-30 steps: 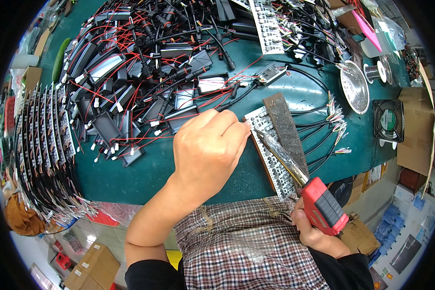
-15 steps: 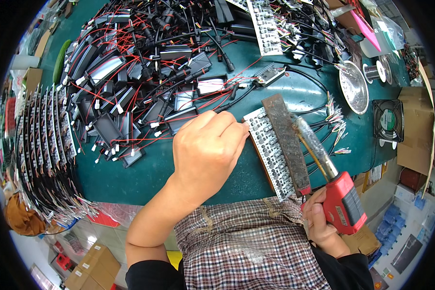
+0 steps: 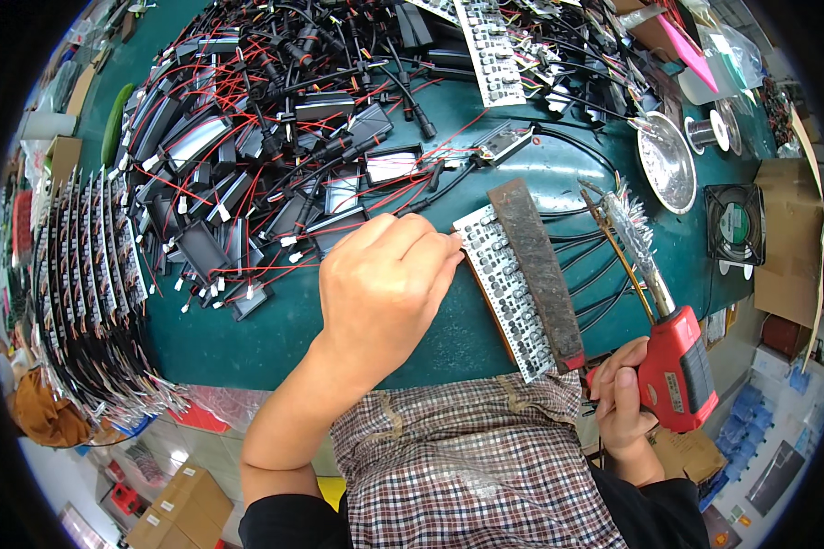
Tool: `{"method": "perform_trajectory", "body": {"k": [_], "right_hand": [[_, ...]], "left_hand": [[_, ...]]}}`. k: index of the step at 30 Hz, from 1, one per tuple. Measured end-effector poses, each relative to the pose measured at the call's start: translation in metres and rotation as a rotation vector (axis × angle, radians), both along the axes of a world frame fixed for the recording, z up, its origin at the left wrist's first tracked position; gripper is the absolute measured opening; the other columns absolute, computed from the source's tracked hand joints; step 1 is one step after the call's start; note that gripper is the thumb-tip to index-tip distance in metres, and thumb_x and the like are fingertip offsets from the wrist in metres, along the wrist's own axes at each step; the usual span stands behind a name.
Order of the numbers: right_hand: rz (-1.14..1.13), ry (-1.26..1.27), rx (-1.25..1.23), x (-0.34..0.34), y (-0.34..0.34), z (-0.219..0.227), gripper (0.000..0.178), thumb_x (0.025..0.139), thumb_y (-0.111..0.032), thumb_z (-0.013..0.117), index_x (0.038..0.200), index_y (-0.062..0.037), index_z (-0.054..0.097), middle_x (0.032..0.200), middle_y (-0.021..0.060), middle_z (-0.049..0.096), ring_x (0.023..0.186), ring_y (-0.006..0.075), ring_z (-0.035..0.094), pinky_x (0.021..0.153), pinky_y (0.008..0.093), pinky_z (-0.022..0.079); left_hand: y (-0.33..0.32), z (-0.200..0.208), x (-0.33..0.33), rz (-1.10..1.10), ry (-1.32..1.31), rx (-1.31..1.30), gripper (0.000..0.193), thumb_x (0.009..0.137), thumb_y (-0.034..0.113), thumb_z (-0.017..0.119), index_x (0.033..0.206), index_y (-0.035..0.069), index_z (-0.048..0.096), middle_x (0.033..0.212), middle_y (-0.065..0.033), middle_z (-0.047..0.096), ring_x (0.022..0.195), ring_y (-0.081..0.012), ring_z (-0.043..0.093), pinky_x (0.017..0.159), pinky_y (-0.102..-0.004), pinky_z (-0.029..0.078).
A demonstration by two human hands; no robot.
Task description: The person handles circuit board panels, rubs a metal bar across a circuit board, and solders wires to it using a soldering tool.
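Yeah, right hand [image 3: 624, 398] grips the soldering gun [image 3: 672, 331], probably nose-heavy; I'd hold its handle [image 3: 677, 380]; left hand [image 3: 384, 274] curled, grip unclear.

2 o'clock: dish [image 3: 666, 165], glossy metal | 3 o'clock: bar [image 3: 536, 274], rough, matt | 4 o'clock: tool handle [image 3: 676, 373], smooth plastic

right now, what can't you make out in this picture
All in the head view:
- whatever the left hand may pinch, hidden by its own back
- right part of the circuit board, covered by the dark bar
- far end of the white strip, cut by the upper edge
- red soldering tool's label, too small
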State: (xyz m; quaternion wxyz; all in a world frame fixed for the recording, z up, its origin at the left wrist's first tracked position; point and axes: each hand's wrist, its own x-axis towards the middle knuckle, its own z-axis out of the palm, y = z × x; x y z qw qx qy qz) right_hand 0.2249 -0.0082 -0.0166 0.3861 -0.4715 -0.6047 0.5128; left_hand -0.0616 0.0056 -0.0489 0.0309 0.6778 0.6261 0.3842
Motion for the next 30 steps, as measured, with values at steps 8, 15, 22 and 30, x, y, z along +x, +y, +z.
{"method": "perform_trajectory", "body": {"k": [8, 15, 22, 30], "right_hand": [[-0.015, 0.020, 0.011, 0.001, 0.001, -0.001, 0.020, 0.093, -0.013, 0.055, 0.105, -0.0021, 0.043, 0.079, 0.0077, 0.048, 0.045, 0.0073, 0.035, 0.042, 0.0235, 0.038], [0.273, -0.422, -0.072, 0.016, -0.011, 0.012, 0.015, 0.083, -0.005, 0.063, 0.096, 0.0001, 0.065, 0.076, 0.0087, 0.061, 0.066, 0.0222, 0.061, 0.062, 0.0329, 0.049], [0.335, -0.439, -0.075, 0.015, -0.020, -0.003, 0.017, 0.077, -0.004, 0.070, 0.093, 0.0001, 0.066, 0.077, 0.0112, 0.061, 0.063, 0.0264, 0.059, 0.056, 0.0339, 0.047], [0.325, -0.386, -0.145, 0.008, -0.019, -0.005, 0.016, 0.077, 0.000, 0.067, 0.092, 0.0008, 0.064, 0.078, 0.0120, 0.061, 0.063, 0.0263, 0.059, 0.056, 0.0343, 0.047]], "left_hand": [[0.000, 0.002, 0.000, 0.001, 0.018, -0.018, 0.020, 0.063, 0.002, 0.082, 0.077, 0.006, 0.069, 0.072, -0.0037, 0.064, 0.063, -0.0201, 0.059, 0.055, -0.0316, 0.047], [0.000, 0.003, 0.000, 0.002, 0.031, -0.018, 0.019, 0.063, 0.003, 0.082, 0.076, 0.006, 0.068, 0.072, -0.0037, 0.063, 0.062, -0.0203, 0.058, 0.055, -0.0320, 0.046], [0.001, 0.002, 0.003, 0.003, 0.022, 0.007, 0.018, 0.064, 0.003, 0.082, 0.076, 0.005, 0.068, 0.071, -0.0036, 0.062, 0.062, -0.0204, 0.057, 0.054, -0.0322, 0.045], [0.000, 0.004, 0.002, 0.008, 0.031, -0.004, 0.018, 0.064, 0.003, 0.082, 0.075, 0.005, 0.068, 0.070, -0.0035, 0.061, 0.061, -0.0199, 0.057, 0.054, -0.0319, 0.045]]}}
